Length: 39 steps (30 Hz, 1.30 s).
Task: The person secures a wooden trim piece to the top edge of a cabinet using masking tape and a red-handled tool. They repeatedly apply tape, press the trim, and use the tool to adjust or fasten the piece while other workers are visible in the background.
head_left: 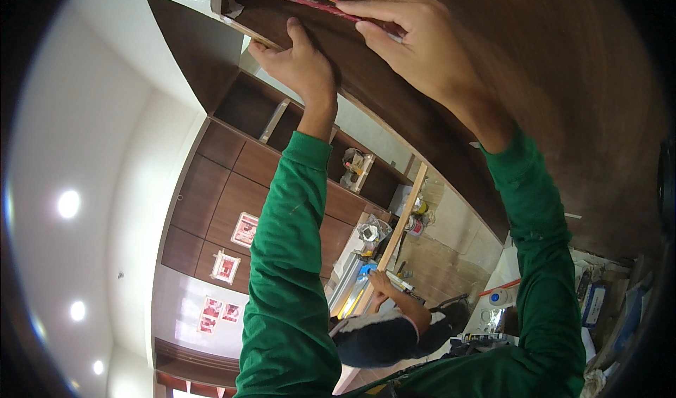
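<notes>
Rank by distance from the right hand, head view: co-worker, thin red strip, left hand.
1. Thin red strip: pinched in the right hand, running off to its left.
2. Left hand: just left of it, high in the picture.
3. Co-worker: lower centre, well beyond both hands.

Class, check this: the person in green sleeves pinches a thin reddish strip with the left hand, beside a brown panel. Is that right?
Wrong side: in the head view, the right hand, in its green sleeve, pinches the thin reddish strip beside the brown panel.
</notes>
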{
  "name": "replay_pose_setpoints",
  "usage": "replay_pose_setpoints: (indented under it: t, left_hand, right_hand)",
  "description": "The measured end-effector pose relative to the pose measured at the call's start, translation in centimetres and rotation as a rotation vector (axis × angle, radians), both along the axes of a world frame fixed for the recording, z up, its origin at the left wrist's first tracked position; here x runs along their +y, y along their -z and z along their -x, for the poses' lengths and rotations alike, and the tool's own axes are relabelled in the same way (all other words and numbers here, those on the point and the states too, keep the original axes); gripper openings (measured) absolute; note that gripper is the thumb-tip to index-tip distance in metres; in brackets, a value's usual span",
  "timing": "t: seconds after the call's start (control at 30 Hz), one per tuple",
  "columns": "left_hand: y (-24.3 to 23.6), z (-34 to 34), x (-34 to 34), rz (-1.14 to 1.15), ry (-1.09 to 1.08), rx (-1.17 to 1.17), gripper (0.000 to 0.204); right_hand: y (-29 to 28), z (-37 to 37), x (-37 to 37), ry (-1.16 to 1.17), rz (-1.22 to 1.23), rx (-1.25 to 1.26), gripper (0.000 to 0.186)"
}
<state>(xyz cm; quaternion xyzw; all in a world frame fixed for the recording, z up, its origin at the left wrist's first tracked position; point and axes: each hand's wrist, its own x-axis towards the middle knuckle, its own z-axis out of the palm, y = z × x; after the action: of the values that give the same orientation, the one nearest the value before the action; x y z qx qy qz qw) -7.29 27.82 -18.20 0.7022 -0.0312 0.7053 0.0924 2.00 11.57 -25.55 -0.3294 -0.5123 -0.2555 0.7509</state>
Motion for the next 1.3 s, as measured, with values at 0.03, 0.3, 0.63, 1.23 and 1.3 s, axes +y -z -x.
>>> replay_pose_setpoints:
  t: [0.03, 0.3, 0.63, 1.23, 1.3]
  left_hand:
    - [0.0, -0.2, -0.3, -0.01, -0.023, 0.0, 0.035]
    - [-0.3, 0.0, 0.0, 0.002, 0.045, -0.002, 0.03]
    - [-0.1, -0.2, 0.2, 0.016, 0.068, -0.012, 0.029]
    - [-0.5, 0.1, 0.1, 0.009, -0.005, 0.001, 0.034]
    - [-0.5, 0.1, 0.3, 0.01, 0.0, 0.001, 0.034]
  right_hand:
    - [0.4, -0.2, 0.5, 0.04, -0.041, -0.004, 0.024]
    - [0.0, 0.1, 2.0, 0.032, -0.013, -0.038, 0.025]
    - [-0.9, 0.1, 1.7, 0.088, -0.032, -0.047, 0.023]
    - [-0.6, -0.4, 0.2, 0.075, -0.058, -0.006, 0.023]
    - [-0.5, -0.4, -0.1, 0.073, -0.068, -0.003, 0.023]
